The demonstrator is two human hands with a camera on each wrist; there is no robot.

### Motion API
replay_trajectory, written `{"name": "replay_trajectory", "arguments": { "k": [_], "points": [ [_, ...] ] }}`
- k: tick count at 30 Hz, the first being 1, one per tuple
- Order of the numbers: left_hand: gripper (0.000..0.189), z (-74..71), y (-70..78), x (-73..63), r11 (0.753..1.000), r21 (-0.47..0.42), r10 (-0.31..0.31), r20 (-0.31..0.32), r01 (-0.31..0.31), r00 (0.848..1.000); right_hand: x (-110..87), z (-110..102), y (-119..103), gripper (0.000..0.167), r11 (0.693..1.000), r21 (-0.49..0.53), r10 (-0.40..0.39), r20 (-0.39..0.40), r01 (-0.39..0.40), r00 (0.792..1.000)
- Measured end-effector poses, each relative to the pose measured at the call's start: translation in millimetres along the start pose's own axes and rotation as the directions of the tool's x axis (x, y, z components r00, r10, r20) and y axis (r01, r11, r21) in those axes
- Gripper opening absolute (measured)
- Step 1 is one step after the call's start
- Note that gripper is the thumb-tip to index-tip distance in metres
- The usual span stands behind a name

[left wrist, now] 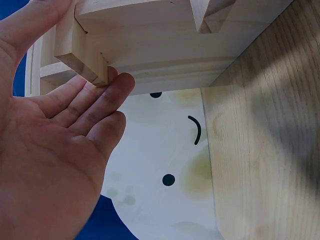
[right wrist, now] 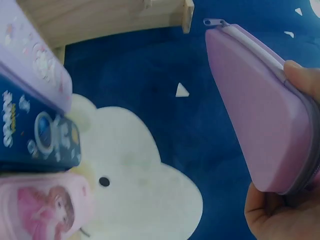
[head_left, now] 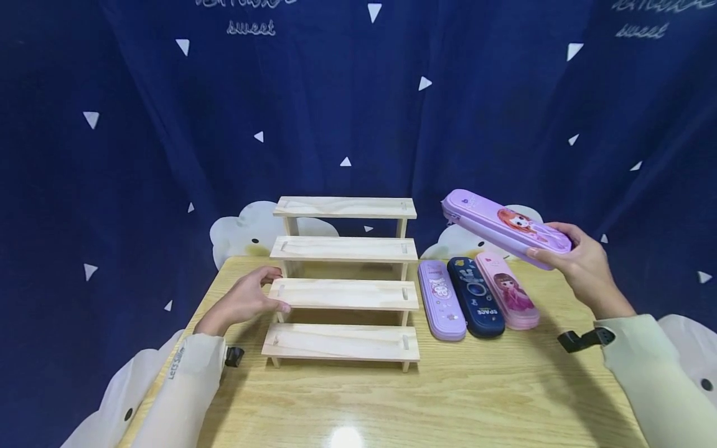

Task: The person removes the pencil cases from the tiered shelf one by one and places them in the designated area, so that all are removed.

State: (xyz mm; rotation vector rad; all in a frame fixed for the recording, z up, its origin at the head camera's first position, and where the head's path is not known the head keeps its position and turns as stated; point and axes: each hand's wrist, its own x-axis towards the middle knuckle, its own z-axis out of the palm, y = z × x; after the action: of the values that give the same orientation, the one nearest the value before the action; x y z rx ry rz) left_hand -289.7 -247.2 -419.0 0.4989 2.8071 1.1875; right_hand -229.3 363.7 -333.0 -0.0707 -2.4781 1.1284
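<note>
A four-tier wooden display rack (head_left: 343,247) of pale boards stands on the table. My left hand (head_left: 249,300) grips its left end at the second board from the bottom, thumb at the front. In the left wrist view, the fingers of that hand (left wrist: 65,135) lie against a wooden upright. On the right, my right hand (head_left: 588,270) holds a light purple pencil case (head_left: 493,221) with a red-haired girl printed on it. The case is in the air, tilted, its left end higher. Its zipper side and plain underside (right wrist: 255,110) show in the right wrist view.
Right of the rack, three pencil cases lie side by side on the table: a lilac one (head_left: 441,300), a dark blue space one (head_left: 475,297) and a pink one (head_left: 508,291) with a girl. A navy curtain (head_left: 347,93) with white triangles and clouds hangs behind the table (head_left: 358,398).
</note>
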Motion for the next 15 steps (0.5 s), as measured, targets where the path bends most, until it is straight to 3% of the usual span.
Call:
{"name": "replay_trajectory", "arguments": {
  "k": [15],
  "points": [
    [0.090, 0.9, 1.6, 0.1, 1.000, 0.018, -0.009, -0.003, 0.009, 1.000, -16.5, -13.0, 48.7, 0.076, 0.989, -0.057, 0.124, -0.163, -0.135, 0.979]
  ]
}}
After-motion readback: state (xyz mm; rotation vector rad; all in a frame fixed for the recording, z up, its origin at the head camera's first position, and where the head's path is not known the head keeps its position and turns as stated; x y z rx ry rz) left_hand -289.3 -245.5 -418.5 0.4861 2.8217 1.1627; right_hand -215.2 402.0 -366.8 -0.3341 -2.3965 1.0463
